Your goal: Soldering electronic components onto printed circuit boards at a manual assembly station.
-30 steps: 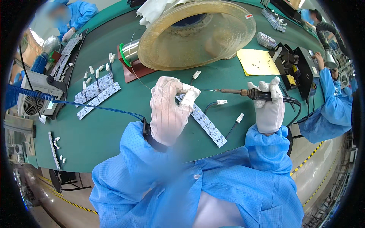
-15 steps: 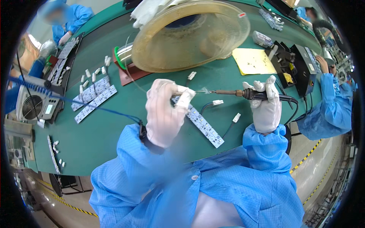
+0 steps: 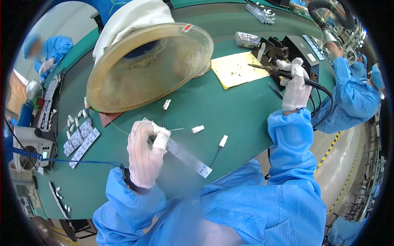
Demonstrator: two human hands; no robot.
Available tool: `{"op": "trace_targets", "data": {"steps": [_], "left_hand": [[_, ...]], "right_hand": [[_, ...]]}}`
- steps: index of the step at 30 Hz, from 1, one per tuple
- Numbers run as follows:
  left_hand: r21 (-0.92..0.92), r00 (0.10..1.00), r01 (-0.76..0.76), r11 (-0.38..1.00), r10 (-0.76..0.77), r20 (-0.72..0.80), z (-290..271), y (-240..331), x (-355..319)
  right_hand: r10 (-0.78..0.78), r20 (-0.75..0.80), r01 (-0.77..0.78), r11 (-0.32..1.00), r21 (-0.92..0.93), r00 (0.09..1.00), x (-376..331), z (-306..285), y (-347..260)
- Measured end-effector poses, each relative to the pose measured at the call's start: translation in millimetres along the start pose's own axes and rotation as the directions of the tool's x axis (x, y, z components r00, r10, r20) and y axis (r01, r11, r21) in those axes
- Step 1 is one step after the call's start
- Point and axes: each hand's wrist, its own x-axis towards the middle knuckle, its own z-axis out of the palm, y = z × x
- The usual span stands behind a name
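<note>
My left hand [image 3: 145,155], in a white glove, is pinched shut on a thin solder wire [image 3: 177,129], whose end pokes out past the fingertips. Under that hand a white LED circuit board strip [image 3: 191,160] lies aslant on the green mat, its upper end partly covered. White plug connectors [image 3: 198,129] lie around it, some on dark leads. My right hand [image 3: 296,88], also gloved, is closed around the black handle of a soldering iron [image 3: 283,74]. The iron's tip points left, over a yellow sheet [image 3: 225,78] dotted with dark specks.
A large translucent fume hood [image 3: 94,92] stands behind my left hand. Beside the yellow sheet are a black soldering station [image 3: 301,51], tweezers [image 3: 274,89] and a clear box [image 3: 247,39]. More board strips [image 3: 84,147] lie at left. Co-workers in blue sit at both sides.
My right hand has carried the iron away from the solder wire, right and farther back to the yellow sheet. The left hand still pinches the wire near the board. The view has shifted rightward.
</note>
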Motion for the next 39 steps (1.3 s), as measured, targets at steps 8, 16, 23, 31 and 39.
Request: {"op": "trace_targets", "data": {"steps": [8,16,23,31,39], "left_hand": [[-0.173,0.943,0.322,0.931,-0.299,0.147,1,11,-4],[-0.048,0.956,0.206,0.977,-0.191,0.224,-2,6,-5],[-0.082,0.941,0.298,0.951,-0.278,0.191,1,12,-3],[-0.082,0.95,0.276,0.958,-0.259,0.176,2,10,-4],[-0.063,0.953,0.267,0.962,-0.254,0.162,3,10,-4]], "right_hand": [[-0.009,0.055,0.011,0.999,-0.035,0.998,6,-11,38],[0.067,0.22,-0.044,0.993,-0.109,0.973,4,-7,30],[0.044,0.231,-0.011,0.989,-0.144,0.972,6,-9,39],[-0.017,0.265,0.064,0.984,-0.167,0.964,3,-2,28],[-0.004,0.268,0.059,0.978,-0.198,0.963,0,-2,25]]}}
